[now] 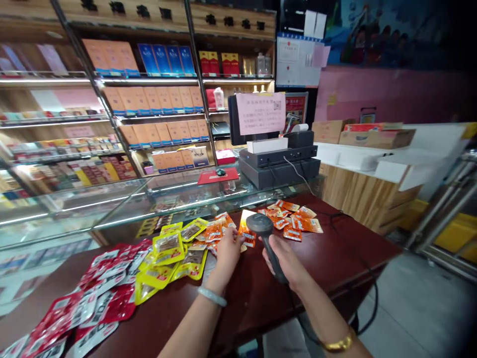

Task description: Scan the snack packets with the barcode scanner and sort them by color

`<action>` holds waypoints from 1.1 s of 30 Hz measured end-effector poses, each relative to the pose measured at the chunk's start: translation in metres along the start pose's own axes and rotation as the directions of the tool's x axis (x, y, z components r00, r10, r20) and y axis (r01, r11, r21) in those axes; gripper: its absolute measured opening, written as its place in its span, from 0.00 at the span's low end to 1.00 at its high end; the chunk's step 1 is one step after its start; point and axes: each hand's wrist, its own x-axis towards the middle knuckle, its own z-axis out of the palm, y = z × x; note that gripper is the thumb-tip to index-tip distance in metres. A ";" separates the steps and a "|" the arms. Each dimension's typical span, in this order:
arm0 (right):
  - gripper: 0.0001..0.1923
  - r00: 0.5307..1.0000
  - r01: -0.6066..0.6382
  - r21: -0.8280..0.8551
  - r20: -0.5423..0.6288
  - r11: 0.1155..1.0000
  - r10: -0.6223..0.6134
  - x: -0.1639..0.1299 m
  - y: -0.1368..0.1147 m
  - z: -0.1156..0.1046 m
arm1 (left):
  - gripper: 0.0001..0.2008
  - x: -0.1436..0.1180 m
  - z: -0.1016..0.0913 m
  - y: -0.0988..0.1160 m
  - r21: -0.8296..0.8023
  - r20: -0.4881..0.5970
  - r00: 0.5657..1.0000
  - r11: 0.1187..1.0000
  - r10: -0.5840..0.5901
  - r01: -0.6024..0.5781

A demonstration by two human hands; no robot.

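Observation:
My right hand [283,256] is wrapped round the handle of a black barcode scanner [261,223], its head tilted over a small orange snack packet [248,236] with a bright patch of light on it. The fingers of my left hand [229,246] are closed at that packet's left edge, apparently pinching it. Just left of this hand lie more orange packets [213,231], beside a heap of yellow snack bags [167,248]. Farther left are red and silver bags [108,283]. Another group of orange packets [298,221] lies to the right of the scanner.
Everything lies on a dark red table [335,253] against a glass display counter [122,204]. A monitor [234,119] and a cash drawer [279,169] stand behind. A cable hangs off the table's right edge. Cardboard boxes [376,138] and stocked shelves [156,99] are farther back.

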 end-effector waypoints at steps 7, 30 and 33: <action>0.31 0.997 -0.029 -0.073 0.074 0.997 0.035 -0.008 0.021 0.012 | 0.15 0.003 -0.057 -0.049 0.188 -0.194 0.954 0.946 -0.229 0.265; 0.27 0.944 -0.037 -0.083 -0.330 0.996 0.008 -0.059 0.024 -0.104 | 0.28 0.012 0.126 0.102 0.104 0.590 0.627 0.723 0.508 -0.683; 0.27 0.938 -0.042 -0.091 -0.348 0.995 0.008 -0.062 0.027 -0.110 | 0.26 0.007 0.112 0.101 0.096 0.613 0.611 0.721 0.501 -0.687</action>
